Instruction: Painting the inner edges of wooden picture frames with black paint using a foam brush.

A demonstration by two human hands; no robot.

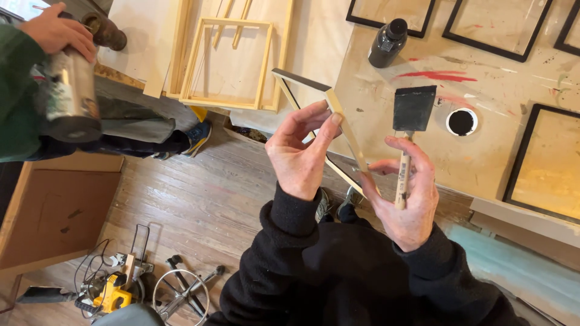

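From the head view, your left hand (300,154) pinches the upper part of a bare wooden frame (338,121), fingers (329,127) curled shut around its pale rail, and the frame is held in the air over the floor, just off the near edge of the work surface (495,151). Your right hand (406,199) is closed on the wooden handle of a black foam brush (414,108), whose pad points up and away from you, close beside the frame's rail but apart from it; the same hand's lower fingers also seem to steady the frame's lower rail. The frame's inner edge already looks dark, so to work cleanly keep the brush pad flat to the rail and your left fingertips off any wet face. A small open pot of black paint (461,122) sits on the surface just right of the brush, with a dark bottle (386,42) farther off and black frames (544,163) drying around. At far left, another person's hand (57,30) holds a metal can (69,96); unpainted frames (232,63) lie beyond.
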